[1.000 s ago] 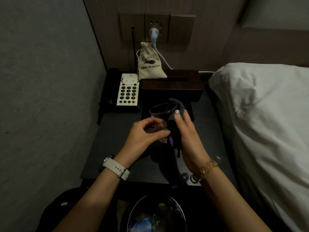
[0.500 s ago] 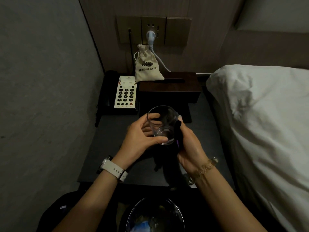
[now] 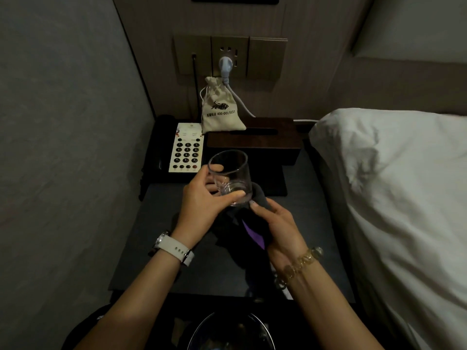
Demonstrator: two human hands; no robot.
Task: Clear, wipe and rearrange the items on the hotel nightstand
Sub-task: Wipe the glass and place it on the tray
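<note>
Above the dark nightstand point(image 3: 156, 248) my left hand point(image 3: 202, 205) grips a clear drinking glass point(image 3: 231, 175), tilted with its mouth toward the wall. My right hand point(image 3: 278, 228) holds a dark cloth with a purple patch point(image 3: 250, 231) bunched under and against the glass's base. At the back of the nightstand sit a black phone with a white keypad point(image 3: 187, 150), a dark wooden tissue box point(image 3: 255, 142) and a beige drawstring pouch point(image 3: 219, 109) leaning on the box.
A grey plug and cord point(image 3: 225, 66) hang from the wall socket behind the pouch. The bed with white bedding point(image 3: 391, 185) lies close on the right, a grey wall on the left. A lined bin point(image 3: 230, 334) stands below the nightstand's front edge.
The glass has been lifted and tipped further, mouth toward the wall. My right hand slid the cloth from the glass's side down to its base. The view tilted up slightly.
</note>
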